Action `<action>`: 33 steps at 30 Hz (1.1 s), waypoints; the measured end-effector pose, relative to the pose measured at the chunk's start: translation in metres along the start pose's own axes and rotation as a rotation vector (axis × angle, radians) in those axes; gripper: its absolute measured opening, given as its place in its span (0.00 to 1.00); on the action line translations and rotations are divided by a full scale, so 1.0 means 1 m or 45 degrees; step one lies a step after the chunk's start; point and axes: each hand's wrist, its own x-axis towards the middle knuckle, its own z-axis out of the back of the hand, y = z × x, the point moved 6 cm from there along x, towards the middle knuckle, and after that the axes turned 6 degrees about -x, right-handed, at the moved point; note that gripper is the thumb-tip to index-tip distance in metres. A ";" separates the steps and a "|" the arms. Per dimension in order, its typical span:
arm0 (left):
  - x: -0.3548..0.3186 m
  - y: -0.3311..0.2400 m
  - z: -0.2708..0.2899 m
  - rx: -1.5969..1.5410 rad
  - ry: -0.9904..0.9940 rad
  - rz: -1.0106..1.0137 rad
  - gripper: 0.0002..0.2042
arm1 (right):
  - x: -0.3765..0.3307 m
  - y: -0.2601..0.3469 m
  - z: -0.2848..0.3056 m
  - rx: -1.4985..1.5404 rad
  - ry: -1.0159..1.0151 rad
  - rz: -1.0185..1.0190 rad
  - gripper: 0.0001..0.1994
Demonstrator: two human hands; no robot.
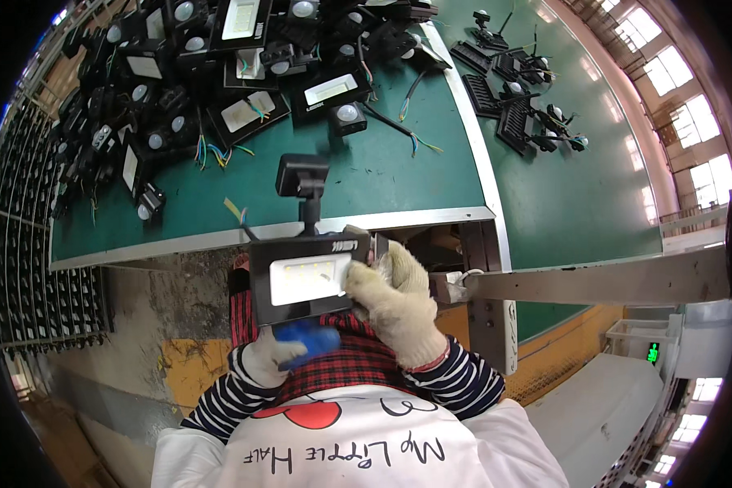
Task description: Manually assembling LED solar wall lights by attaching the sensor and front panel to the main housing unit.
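A black LED floodlight (264, 281) with a motion sensor (302, 176) on a short arm hangs in front of me, just off the bench's near edge. My right hand (398, 307), in a pale knit glove, grips the lamp's right side, thumb over the glass. Below the lamp my left hand (275, 358), gloved too, closes on a blue object (309, 342), soft-looking but smeared by motion, so its kind is unclear. Whether the blue object touches the lamp's lower edge, I cannot tell. Several coloured wires (236, 211) stick out at the lamp's upper left.
A heap of similar floodlights (244, 110) with dangling wires covers the far part of the green bench (366, 183). More lamps (516, 114) lie on a second green surface to the right. A metal bar (602, 281) runs at right; a rack (45, 309) stands left.
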 end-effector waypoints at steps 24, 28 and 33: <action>-0.003 0.020 0.016 0.276 -0.354 0.144 0.32 | -0.019 0.048 -0.028 -1.290 -0.028 0.857 0.19; 0.015 0.011 -0.004 0.205 -0.338 0.042 0.32 | -0.019 0.047 -0.031 -1.239 -0.048 0.910 0.20; 0.023 0.010 -0.003 0.649 -0.111 0.093 0.33 | -0.023 0.051 -0.032 -1.123 -0.059 0.998 0.20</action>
